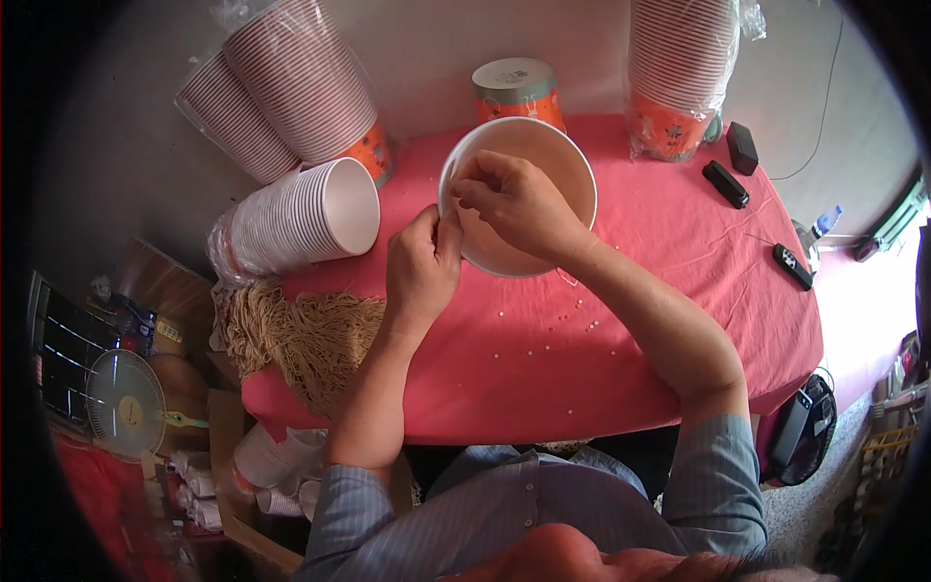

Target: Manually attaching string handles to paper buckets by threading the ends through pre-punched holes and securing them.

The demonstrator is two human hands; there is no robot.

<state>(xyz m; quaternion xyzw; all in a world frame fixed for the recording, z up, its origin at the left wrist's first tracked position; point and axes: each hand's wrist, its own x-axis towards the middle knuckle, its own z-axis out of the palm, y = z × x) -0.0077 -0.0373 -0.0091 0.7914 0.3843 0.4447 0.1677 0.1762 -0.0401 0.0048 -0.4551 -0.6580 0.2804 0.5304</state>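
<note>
A large white paper bucket [570, 175] is tilted on the table with its mouth toward me. My left hand [424, 262] is closed on its left rim, thumb along the edge. Inside the mouth, my right hand [524, 209] is pinched close to that same rim, just above the left thumb. Whatever its fingertips hold is too small or hidden to make out. Small pale round bits [547, 347] lie scattered on the red cloth below the bucket. Left of my left forearm lies a thick bundle of tan cords [301, 339].
A wrapped stack of white buckets [291, 209] lies at the left, with taller stacks [301, 82] behind. Another stack [679, 78] stands far right. An orange bucket [517, 82] sits upside down at the back. Black devices [725, 184] lie on the red-covered table's [679, 281] right side.
</note>
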